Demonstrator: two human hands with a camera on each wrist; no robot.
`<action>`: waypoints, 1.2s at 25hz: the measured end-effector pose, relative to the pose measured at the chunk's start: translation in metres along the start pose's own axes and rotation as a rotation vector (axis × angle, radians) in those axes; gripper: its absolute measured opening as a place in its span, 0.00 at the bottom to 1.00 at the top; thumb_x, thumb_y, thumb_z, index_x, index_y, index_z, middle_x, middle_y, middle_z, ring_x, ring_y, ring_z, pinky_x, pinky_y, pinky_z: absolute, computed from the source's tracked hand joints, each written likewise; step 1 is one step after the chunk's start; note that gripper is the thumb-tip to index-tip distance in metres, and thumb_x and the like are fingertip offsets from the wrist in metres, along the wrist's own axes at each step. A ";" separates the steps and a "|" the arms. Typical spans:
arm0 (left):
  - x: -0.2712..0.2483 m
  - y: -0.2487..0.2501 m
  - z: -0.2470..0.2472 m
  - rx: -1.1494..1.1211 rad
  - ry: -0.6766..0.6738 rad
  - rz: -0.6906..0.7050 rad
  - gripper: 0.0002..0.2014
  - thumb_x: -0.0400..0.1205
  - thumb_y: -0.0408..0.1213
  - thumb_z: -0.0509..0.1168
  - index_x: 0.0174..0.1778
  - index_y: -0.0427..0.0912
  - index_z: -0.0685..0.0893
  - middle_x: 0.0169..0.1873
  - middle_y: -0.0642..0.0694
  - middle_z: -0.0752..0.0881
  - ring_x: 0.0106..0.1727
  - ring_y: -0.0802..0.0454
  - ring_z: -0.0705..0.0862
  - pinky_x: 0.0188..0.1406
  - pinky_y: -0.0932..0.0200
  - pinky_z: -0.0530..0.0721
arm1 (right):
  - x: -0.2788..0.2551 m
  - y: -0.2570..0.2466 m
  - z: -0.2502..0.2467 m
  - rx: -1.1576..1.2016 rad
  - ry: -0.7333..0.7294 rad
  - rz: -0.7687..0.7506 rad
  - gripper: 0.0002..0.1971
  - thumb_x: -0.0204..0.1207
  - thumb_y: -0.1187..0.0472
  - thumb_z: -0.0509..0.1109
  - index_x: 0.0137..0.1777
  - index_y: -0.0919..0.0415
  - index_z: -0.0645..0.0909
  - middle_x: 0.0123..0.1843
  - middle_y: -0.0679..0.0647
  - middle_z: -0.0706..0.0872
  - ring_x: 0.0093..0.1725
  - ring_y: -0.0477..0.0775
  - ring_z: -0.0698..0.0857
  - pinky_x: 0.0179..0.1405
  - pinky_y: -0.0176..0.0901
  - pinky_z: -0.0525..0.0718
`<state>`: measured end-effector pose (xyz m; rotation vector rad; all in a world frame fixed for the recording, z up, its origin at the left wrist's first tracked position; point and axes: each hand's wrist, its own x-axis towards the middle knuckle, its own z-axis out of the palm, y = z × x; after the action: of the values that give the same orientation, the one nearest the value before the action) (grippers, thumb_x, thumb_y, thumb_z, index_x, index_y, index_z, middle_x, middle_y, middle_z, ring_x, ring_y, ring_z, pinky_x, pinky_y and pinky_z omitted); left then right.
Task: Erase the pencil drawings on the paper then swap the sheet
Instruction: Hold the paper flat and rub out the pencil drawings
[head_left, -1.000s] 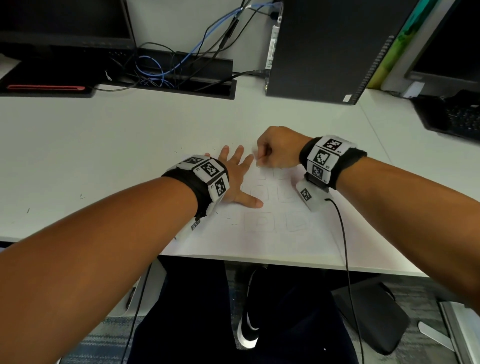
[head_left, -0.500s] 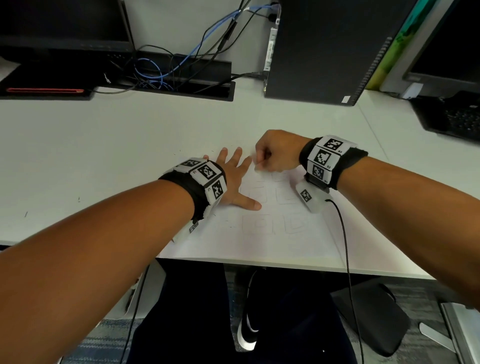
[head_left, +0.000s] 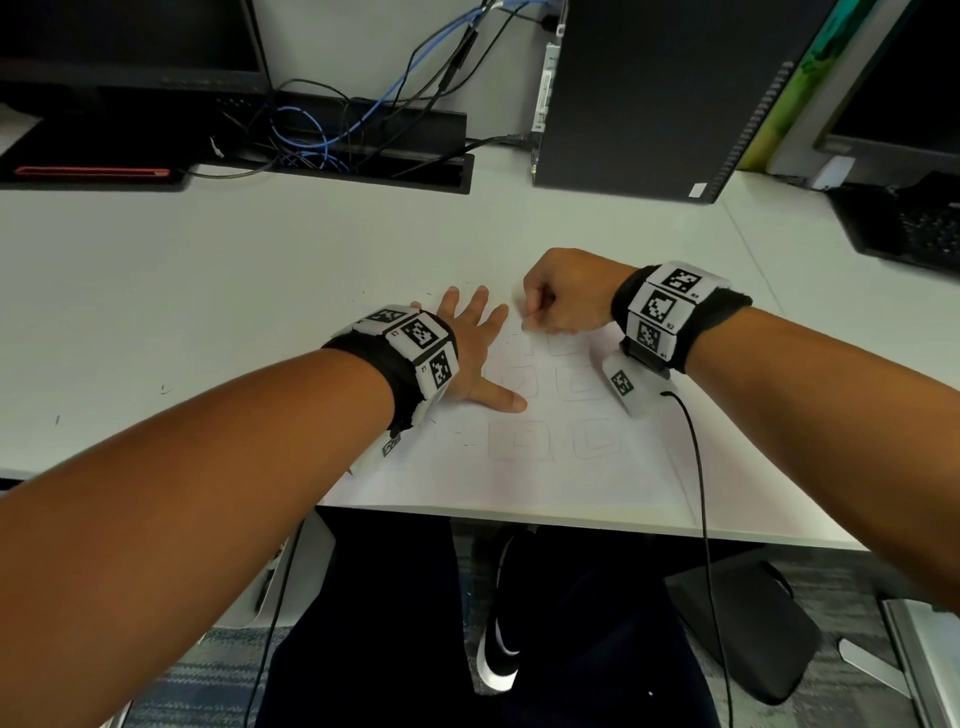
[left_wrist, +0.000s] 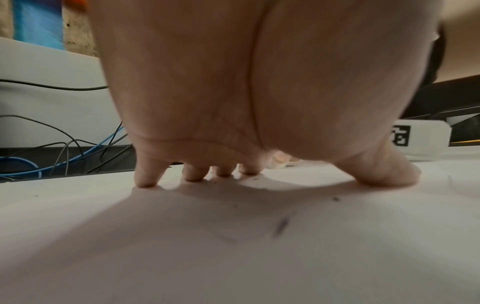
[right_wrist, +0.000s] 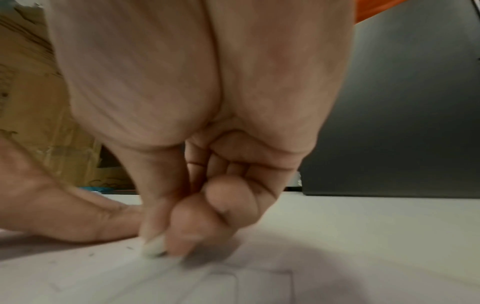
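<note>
A white sheet of paper (head_left: 519, 478) with faint pencil squares (head_left: 519, 440) lies at the desk's front edge. My left hand (head_left: 475, 353) lies flat on the sheet's left part, fingers spread, pressing down; the left wrist view shows its fingertips (left_wrist: 145, 181) touching the paper (left_wrist: 233, 246). My right hand (head_left: 563, 299) is curled at the sheet's far end, just right of the left fingers. It pinches a small white eraser (right_wrist: 154, 245) between thumb and fingers, its tip on the paper (right_wrist: 259, 283). Dark eraser crumbs (left_wrist: 281, 225) lie scattered on the sheet.
A black computer tower (head_left: 665, 88) stands at the back right of the white desk (head_left: 208, 291). A cable tray with blue and black cables (head_left: 337, 135) and a monitor (head_left: 124, 47) sit at the back left. A keyboard (head_left: 914, 228) lies far right.
My right hand has shifted slightly back and forth at the sheet's far end with the eraser. The left hand stays flat in the same place.
</note>
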<state>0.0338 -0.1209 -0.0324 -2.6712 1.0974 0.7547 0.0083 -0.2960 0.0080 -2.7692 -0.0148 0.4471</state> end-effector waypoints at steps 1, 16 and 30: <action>0.000 0.000 0.000 -0.005 -0.004 0.000 0.62 0.67 0.80 0.58 0.85 0.51 0.31 0.84 0.47 0.29 0.85 0.37 0.33 0.80 0.27 0.42 | -0.004 -0.002 0.002 -0.022 -0.058 -0.021 0.09 0.74 0.62 0.76 0.33 0.56 0.84 0.25 0.49 0.86 0.22 0.42 0.81 0.33 0.37 0.82; 0.000 0.001 -0.001 -0.003 -0.011 -0.001 0.62 0.67 0.80 0.59 0.85 0.52 0.31 0.84 0.47 0.28 0.84 0.37 0.32 0.80 0.27 0.42 | -0.006 0.000 0.001 -0.023 -0.002 0.017 0.09 0.74 0.65 0.76 0.33 0.55 0.84 0.26 0.47 0.87 0.27 0.45 0.84 0.33 0.38 0.82; 0.000 -0.001 0.000 -0.004 -0.014 0.001 0.62 0.67 0.80 0.58 0.85 0.52 0.30 0.84 0.47 0.28 0.85 0.37 0.32 0.80 0.27 0.42 | -0.013 -0.002 0.005 0.004 -0.116 -0.040 0.10 0.73 0.61 0.77 0.32 0.55 0.84 0.22 0.47 0.84 0.20 0.40 0.79 0.29 0.33 0.78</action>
<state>0.0340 -0.1200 -0.0326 -2.6646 1.0951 0.7763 -0.0058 -0.2935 0.0079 -2.7306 -0.0963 0.5962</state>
